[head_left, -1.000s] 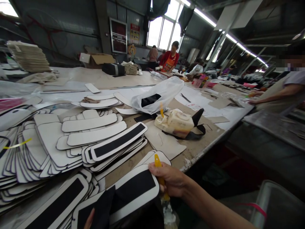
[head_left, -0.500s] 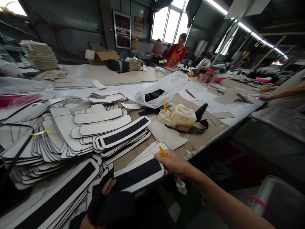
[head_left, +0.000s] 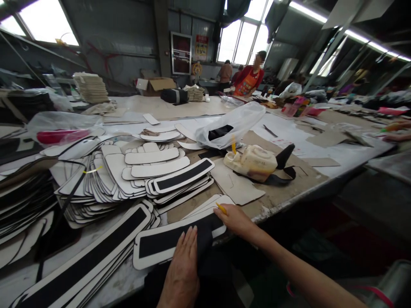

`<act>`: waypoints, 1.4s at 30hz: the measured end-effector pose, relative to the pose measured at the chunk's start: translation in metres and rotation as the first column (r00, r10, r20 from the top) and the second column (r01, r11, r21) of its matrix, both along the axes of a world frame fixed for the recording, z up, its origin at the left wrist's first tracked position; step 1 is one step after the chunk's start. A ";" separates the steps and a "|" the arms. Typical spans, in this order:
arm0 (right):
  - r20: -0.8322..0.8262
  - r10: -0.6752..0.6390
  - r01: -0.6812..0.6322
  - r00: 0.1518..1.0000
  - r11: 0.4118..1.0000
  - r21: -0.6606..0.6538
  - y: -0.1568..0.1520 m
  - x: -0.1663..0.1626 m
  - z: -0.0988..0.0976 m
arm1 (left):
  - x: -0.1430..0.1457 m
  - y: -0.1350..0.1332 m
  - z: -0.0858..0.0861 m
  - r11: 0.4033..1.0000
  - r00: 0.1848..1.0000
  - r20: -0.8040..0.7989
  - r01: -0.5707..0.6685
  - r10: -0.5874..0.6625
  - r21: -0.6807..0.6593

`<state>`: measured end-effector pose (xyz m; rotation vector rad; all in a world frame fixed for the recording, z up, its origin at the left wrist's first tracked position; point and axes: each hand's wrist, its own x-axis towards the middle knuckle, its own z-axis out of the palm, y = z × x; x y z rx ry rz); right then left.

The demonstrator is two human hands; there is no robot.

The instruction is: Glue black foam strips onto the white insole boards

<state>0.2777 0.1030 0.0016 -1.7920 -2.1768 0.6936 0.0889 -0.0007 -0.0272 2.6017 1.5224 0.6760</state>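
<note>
Near the table's front edge lies a white panel (head_left: 138, 256) with a black strip (head_left: 160, 242) along its middle. My left hand (head_left: 184, 263) rests flat on the strip, fingers stretched out and close together. My right hand (head_left: 236, 220) is at the panel's right end, closed around a brush with a yellow handle (head_left: 221, 208); its bristles are hidden now. Dark cloth (head_left: 205, 239) lies between my two hands, partly over the panel. Beside it on the left, a stack of similar panels (head_left: 96, 252) has a black-stripped one on top.
Many white panels (head_left: 156, 170) are piled behind. A cream plastic container (head_left: 253, 160) with a yellow stick in it stands on brown board. Past it lies a clear plastic bag (head_left: 244, 122) with black material inside. A person in an orange apron (head_left: 245, 83) is across the room.
My left hand has let go of the black cloth it gripped at the panel's left end and now lies flat on the strip. The view has swung left; my right hand still holds the brush.
</note>
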 end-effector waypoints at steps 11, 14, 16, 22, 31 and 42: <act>0.011 0.014 -0.014 1.000 1.000 -0.021 -0.001 -0.001 -0.009 | -0.015 -0.005 -0.024 0.990 0.992 -0.002 -0.128 0.129 0.058; 0.020 0.019 -0.018 1.000 1.000 -0.021 0.000 -0.001 -0.009 | -0.027 -0.006 -0.032 0.988 0.990 0.009 -0.139 0.139 0.074; 0.028 0.021 -0.020 0.999 0.999 -0.033 0.000 -0.001 -0.010 | -0.034 -0.007 -0.035 0.988 0.991 0.017 -0.133 0.132 0.072; 0.061 0.038 -0.034 0.997 0.997 -0.066 0.002 -0.002 -0.010 | -0.052 -0.007 -0.042 0.969 0.981 0.041 -0.192 0.188 0.154; 0.081 0.044 -0.040 0.996 0.998 -0.042 0.003 -0.002 -0.010 | -0.079 -0.020 -0.047 0.958 0.964 0.120 -0.251 0.236 0.139; 0.018 -0.003 0.005 1.000 0.996 -0.091 0.001 -0.002 -0.002 | -0.085 -0.028 -0.043 0.947 0.921 0.259 -0.316 0.292 0.056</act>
